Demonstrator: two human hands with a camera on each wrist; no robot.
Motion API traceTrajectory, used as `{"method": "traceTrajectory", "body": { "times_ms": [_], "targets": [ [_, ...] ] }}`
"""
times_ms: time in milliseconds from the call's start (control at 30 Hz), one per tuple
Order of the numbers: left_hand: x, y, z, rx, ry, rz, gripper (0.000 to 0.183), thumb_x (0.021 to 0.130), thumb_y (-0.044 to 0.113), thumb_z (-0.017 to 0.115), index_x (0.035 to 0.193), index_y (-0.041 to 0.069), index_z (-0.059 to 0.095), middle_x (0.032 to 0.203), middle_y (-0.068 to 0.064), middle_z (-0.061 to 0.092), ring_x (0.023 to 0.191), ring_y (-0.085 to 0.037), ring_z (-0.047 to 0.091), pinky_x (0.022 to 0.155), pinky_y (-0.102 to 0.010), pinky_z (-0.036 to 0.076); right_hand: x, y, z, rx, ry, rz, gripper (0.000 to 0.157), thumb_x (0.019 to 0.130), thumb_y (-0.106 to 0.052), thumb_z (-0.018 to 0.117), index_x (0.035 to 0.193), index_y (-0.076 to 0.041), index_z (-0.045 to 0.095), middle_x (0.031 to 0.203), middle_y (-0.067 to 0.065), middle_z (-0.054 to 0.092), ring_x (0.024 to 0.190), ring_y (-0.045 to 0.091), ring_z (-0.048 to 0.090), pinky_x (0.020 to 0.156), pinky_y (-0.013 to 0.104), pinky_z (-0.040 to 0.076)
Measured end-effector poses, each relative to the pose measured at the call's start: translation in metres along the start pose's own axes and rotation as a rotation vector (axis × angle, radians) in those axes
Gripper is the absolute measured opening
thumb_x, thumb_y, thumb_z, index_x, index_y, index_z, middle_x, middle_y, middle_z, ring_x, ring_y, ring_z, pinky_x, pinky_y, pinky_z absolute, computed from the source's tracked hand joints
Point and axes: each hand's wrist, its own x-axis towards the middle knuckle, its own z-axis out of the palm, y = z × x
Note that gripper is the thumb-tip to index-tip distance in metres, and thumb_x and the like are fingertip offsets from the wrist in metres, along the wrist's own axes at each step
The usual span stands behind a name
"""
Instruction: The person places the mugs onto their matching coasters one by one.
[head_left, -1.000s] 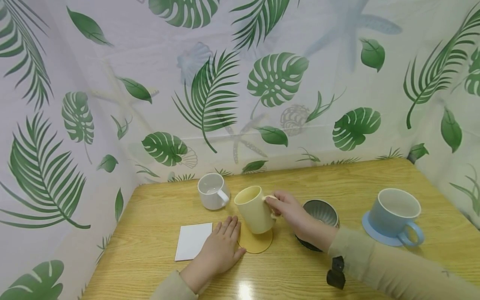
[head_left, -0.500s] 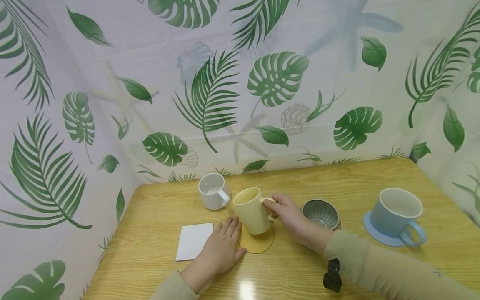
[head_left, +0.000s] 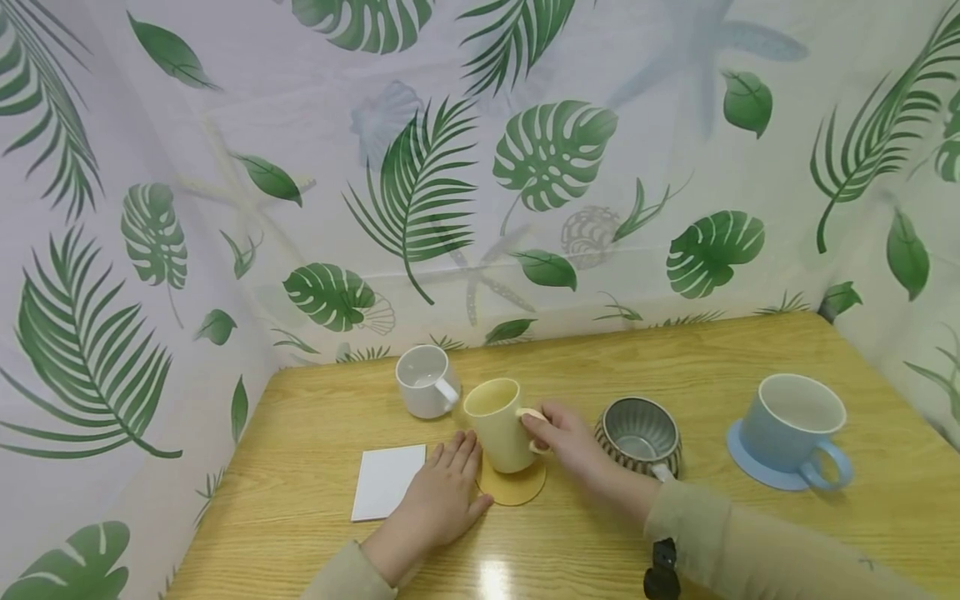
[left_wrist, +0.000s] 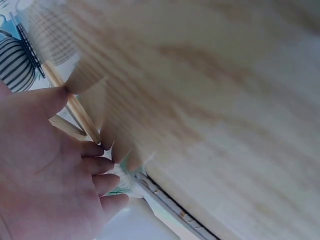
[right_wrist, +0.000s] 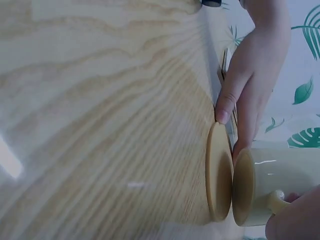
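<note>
My right hand [head_left: 566,442] grips the handle of a pale yellow mug [head_left: 498,433]. The mug stands almost upright over a round yellow coaster [head_left: 517,493]. In the right wrist view, the base of the mug [right_wrist: 280,175] is right at the face of the coaster [right_wrist: 218,175]. Just left of the coaster, my left hand [head_left: 442,500] lies with straight fingers on the table, its thumb and fingertips at the coaster's edge. The left wrist view shows the palm side of that hand [left_wrist: 55,165] against the wooden tabletop [left_wrist: 215,115].
A white square coaster [head_left: 386,479] lies left of my left hand, and a white mug [head_left: 426,392] stands behind it. Right of my right hand is a grey ribbed mug [head_left: 641,442]. Farther right, a blue mug [head_left: 787,421] stands on a blue coaster [head_left: 757,467].
The yellow mug has come down slightly and straightened over its coaster. My right hand has moved a little down and left, uncovering more of the ribbed mug. My left hand stays put.
</note>
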Motion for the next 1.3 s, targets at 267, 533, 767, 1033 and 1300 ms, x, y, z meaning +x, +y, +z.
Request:
{"method": "traceTrajectory", "body": {
  "times_ms": [267,533,767,1033,1300],
  "targets": [
    [0.0,0.001,0.001,0.004,-0.007,-0.003,0.077,0.109,0.055,0.051,0.163,0.001,0.038,0.174,-0.017,0.032,0.162,-0.033,0.031,0.131,-0.05,0.033,-0.012,0.004,0.008,0.021,-0.047,-0.002,0.022,0.108,-0.009,0.055,0.086,-0.011,0.052,0.076,-0.005,0.049,0.08,0.01,0.049,0.081,0.024,0.043],
    [0.001,0.001,0.002,0.039,0.009,0.004,0.077,0.108,0.056,0.051,0.161,0.001,0.042,0.171,-0.017,0.038,0.161,-0.033,0.035,0.13,-0.049,0.035,-0.025,0.01,0.013,0.042,-0.061,0.04,0.018,0.107,-0.013,0.058,0.091,-0.011,0.054,0.079,-0.006,0.054,0.084,0.009,0.053,0.084,0.023,0.044],
    [0.002,0.0,0.003,0.041,0.0,0.001,0.076,0.109,0.056,0.049,0.16,0.0,0.043,0.171,-0.018,0.037,0.161,-0.033,0.033,0.131,-0.049,0.034,-0.034,0.013,0.014,0.077,-0.058,0.043,0.014,0.104,-0.008,0.059,0.09,-0.008,0.059,0.081,-0.007,0.061,0.085,0.008,0.057,0.085,0.022,0.047],
    [0.002,-0.001,0.004,0.033,-0.003,-0.005,0.075,0.109,0.056,0.048,0.159,0.001,0.045,0.17,-0.018,0.039,0.161,-0.033,0.034,0.131,-0.049,0.034,-0.042,0.025,0.01,0.111,-0.112,0.03,0.022,0.101,-0.004,0.06,0.107,0.017,0.067,0.085,-0.011,0.073,0.084,0.003,0.068,0.086,0.022,0.056],
    [-0.001,0.0,0.0,0.001,0.033,0.002,0.075,0.108,0.053,0.053,0.159,0.0,0.044,0.169,-0.019,0.04,0.16,-0.035,0.035,0.13,-0.051,0.036,-0.054,0.039,0.016,0.09,-0.101,0.0,0.032,0.104,-0.004,0.064,0.121,0.023,0.062,0.109,0.018,0.08,0.093,-0.001,0.074,0.089,0.018,0.06]
  ]
}}
